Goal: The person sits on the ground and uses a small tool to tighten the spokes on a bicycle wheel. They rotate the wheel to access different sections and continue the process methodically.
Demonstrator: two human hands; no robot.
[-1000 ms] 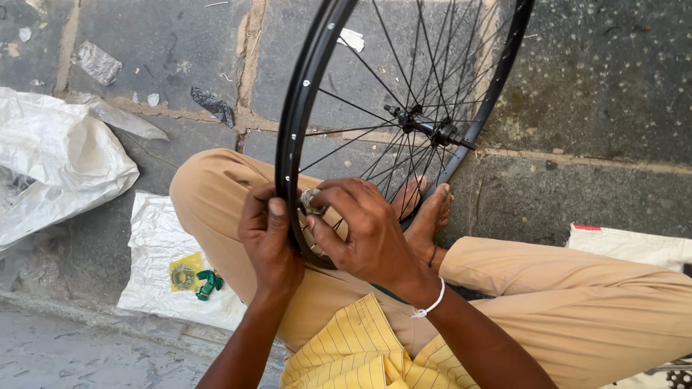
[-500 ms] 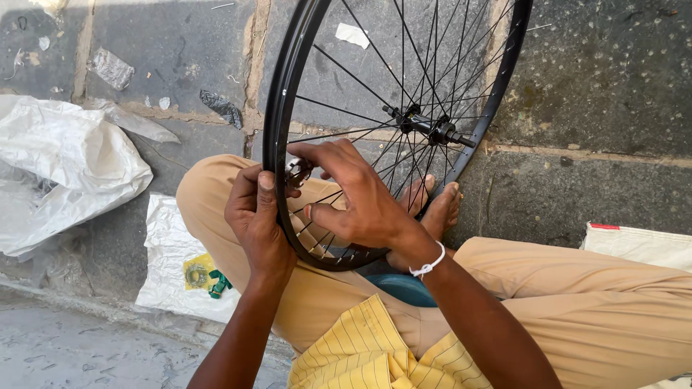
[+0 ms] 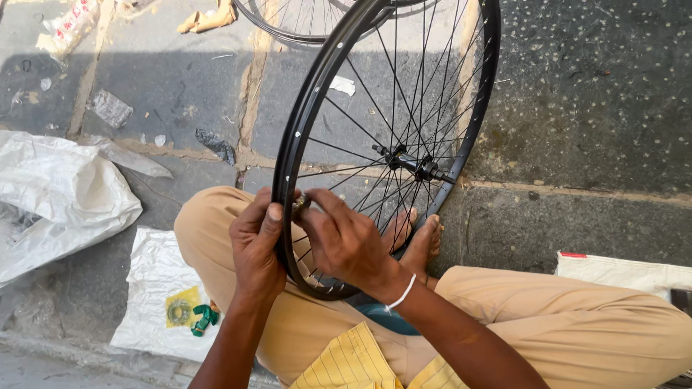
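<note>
A black bicycle wheel rim (image 3: 481, 108) with thin spokes and a hub (image 3: 412, 166) stands upright between my crossed legs. My left hand (image 3: 254, 245) grips the rim's left side from outside, thumb on its edge. My right hand (image 3: 346, 241) reaches in among the spokes, and its fingertips pinch a small metal tool (image 3: 301, 204) at the rim beside my left thumb. A white band circles my right wrist. My bare feet (image 3: 414, 241) show through the spokes.
A white plastic sheet (image 3: 155, 288) with small green parts (image 3: 203, 318) lies left of my knee. A crumpled white bag (image 3: 58, 198) sits further left. Another wheel (image 3: 303, 21) lies at the top. Litter dots the stone paving. A white cloth (image 3: 627, 274) lies at right.
The view has shifted, so the wheel shows more fully. My right hand has moved from over the rim to the inside, with its fingertips now at the rim by my left thumb.
</note>
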